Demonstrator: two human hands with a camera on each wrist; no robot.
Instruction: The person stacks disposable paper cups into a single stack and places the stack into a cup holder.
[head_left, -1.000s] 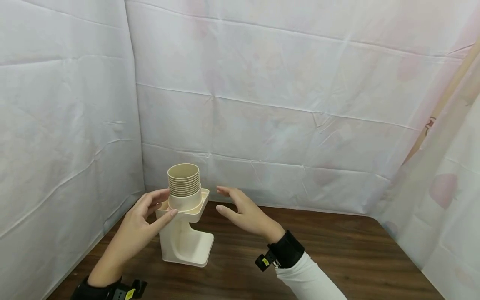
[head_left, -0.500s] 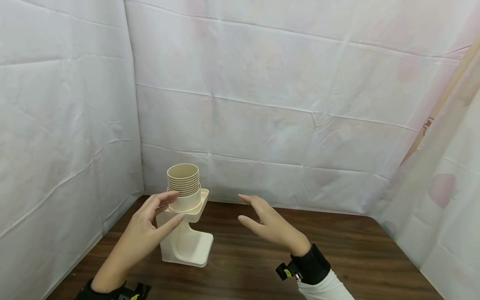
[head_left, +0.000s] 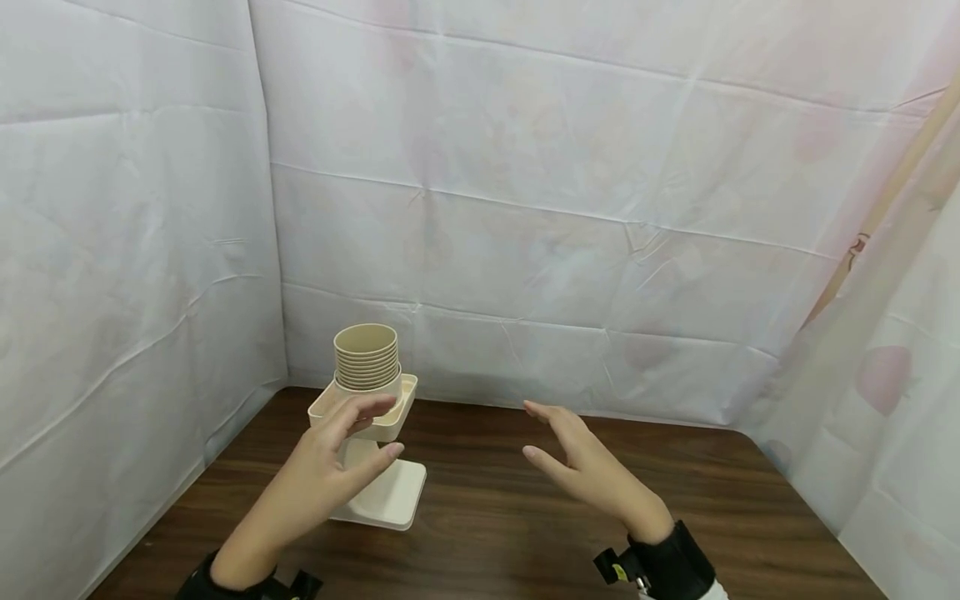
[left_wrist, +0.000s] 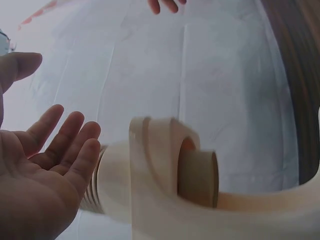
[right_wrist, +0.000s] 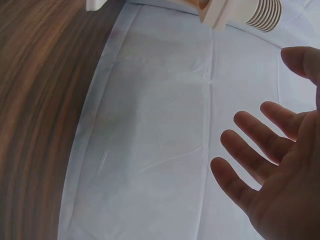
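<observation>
A cream cup stand (head_left: 397,496) stands at the left of the table, with a stack of nested paper cups (head_left: 366,362) upright in its round holder. My left hand (head_left: 322,471) is in front of the stand and overlaps its upper tray in the head view, fingers relaxed and nothing in them. In the left wrist view the lowest cup (left_wrist: 199,175) pokes out beneath the holder, and the fingers (left_wrist: 70,142) lie beside the stack. Over the table, to the right of the stand, my right hand (head_left: 592,467) hovers with loosely bent fingers, holding nothing.
The dark wood-grain table (head_left: 510,533) lies under both hands. White cloth (head_left: 525,208) hangs along its back and left side, and a printed curtain (head_left: 885,400) hangs at the right. Black cameras are strapped to both wrists.
My right hand has moved right and toward me, away from the stand. The left hand has shifted right and slightly down, now covering more of the stand. The cups stay in place.
</observation>
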